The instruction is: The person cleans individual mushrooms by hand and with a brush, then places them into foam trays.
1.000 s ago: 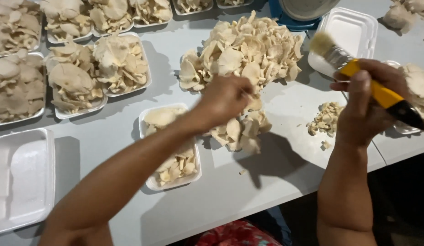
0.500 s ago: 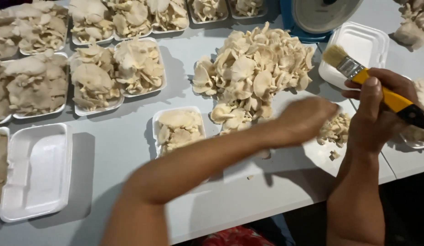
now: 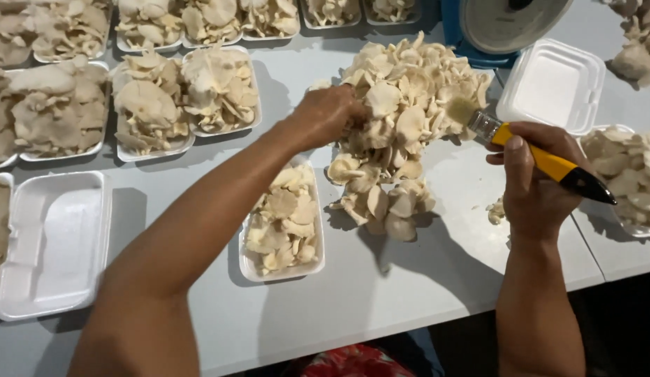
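A big loose heap of pale oyster mushrooms [image 3: 402, 132] lies on the grey table [image 3: 409, 279]. My left hand [image 3: 328, 115] reaches across and grips mushrooms at the heap's left side. My right hand [image 3: 531, 178] holds a paintbrush with a yellow and black handle [image 3: 548, 164]; its bristles touch the heap's right edge. Below my left forearm sits a white foam tray [image 3: 283, 223] partly filled with mushrooms.
Several filled foam trays [image 3: 150, 105] line the back left. An empty foam tray [image 3: 49, 244] lies at the left, another [image 3: 555, 84] at the back right. A blue scale [image 3: 492, 28] stands behind the heap. A mushroom tray [image 3: 629, 174] sits far right. Scraps [image 3: 496, 209] lie beside my right hand.
My left hand has moved from the right of the table back up to the heap's left side and closed on mushrooms. The brush has swung down onto the heap.
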